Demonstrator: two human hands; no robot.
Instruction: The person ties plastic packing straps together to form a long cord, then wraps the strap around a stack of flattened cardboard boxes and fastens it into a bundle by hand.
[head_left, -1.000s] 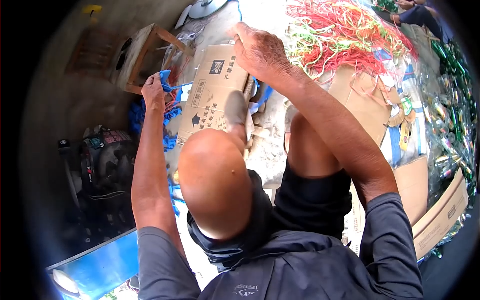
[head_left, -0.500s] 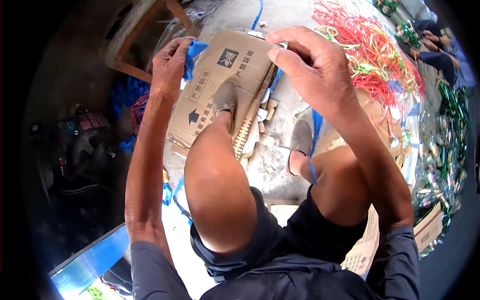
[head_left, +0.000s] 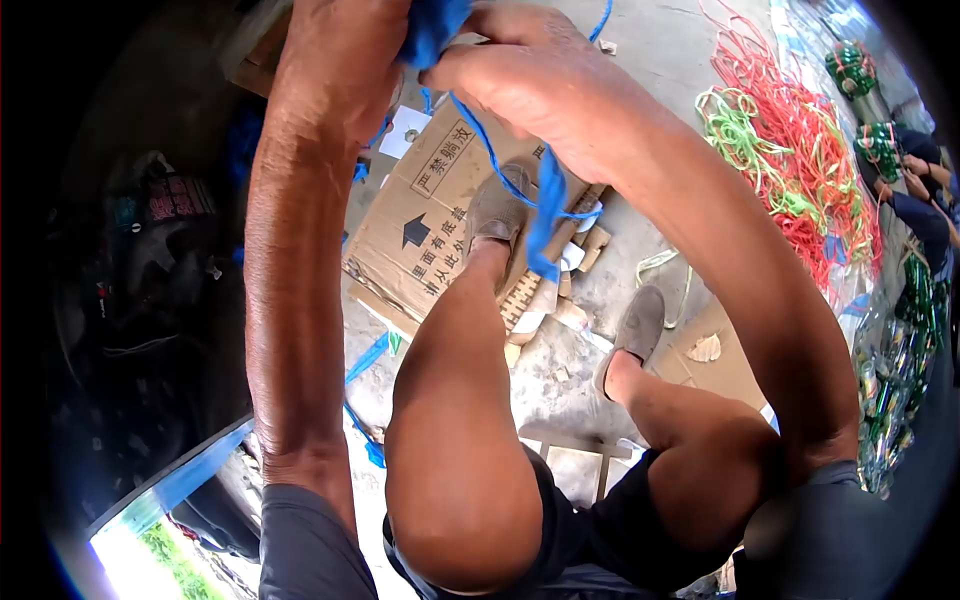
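Observation:
Blue strip material is bunched between my two hands at the top of the view. My left hand is closed on it, its fingertips partly cut off by the frame edge. From the right, my right hand pinches the same blue strip, thumb and fingers together. A loose blue tail hangs below my right hand, over the flattened cardboard. One of my shoes presses on that cardboard; the other shoe rests on the floor beside it.
A pile of red and green strips lies at the upper right. Green bottles are heaped along the right side. Another person's hands show at the far right. Cardboard scraps lie beside the stack, and dark bags at the left.
My hands have come together at the top, both now on the blue strip; they were apart before. The view has shifted, with the cardboard and my shoes appearing lower and further right.

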